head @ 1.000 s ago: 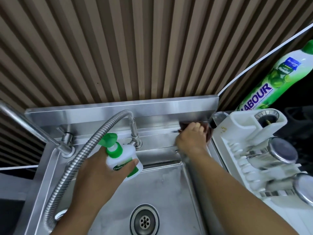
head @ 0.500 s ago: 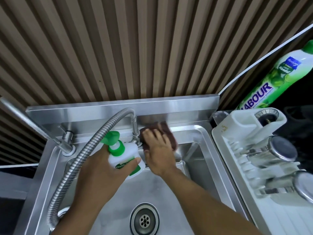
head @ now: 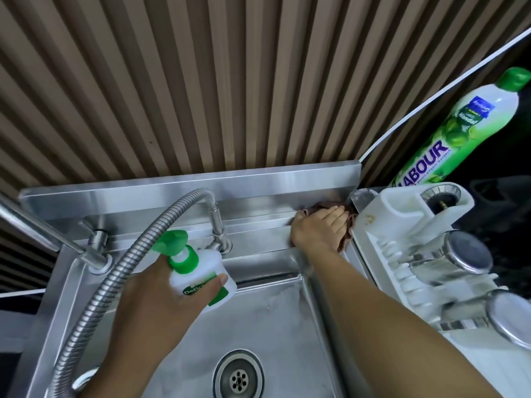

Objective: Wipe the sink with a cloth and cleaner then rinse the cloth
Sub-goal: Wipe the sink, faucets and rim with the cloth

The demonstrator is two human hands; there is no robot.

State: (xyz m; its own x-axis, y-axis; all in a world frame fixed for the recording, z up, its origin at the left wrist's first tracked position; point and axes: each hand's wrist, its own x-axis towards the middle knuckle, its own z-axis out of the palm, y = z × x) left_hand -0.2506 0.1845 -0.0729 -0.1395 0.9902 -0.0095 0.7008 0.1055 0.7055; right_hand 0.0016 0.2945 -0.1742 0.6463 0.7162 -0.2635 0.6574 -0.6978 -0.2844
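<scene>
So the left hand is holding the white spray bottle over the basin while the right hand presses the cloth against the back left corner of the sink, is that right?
Not quite: the corner is wrong. The head view shows the right hand pressing the cloth against the back right corner of the sink, beside the white dish rack. The left hand does hold the white spray bottle over the basin.

Cloth (head: 346, 238) mostly hidden under right hand (head: 320, 228), only brown edges showing. Cleaner bottle (head: 201, 278) label half covered by left hand (head: 161, 305); hose (head: 94, 300) and steel cups (head: 465, 255) cut off at frame edges
</scene>
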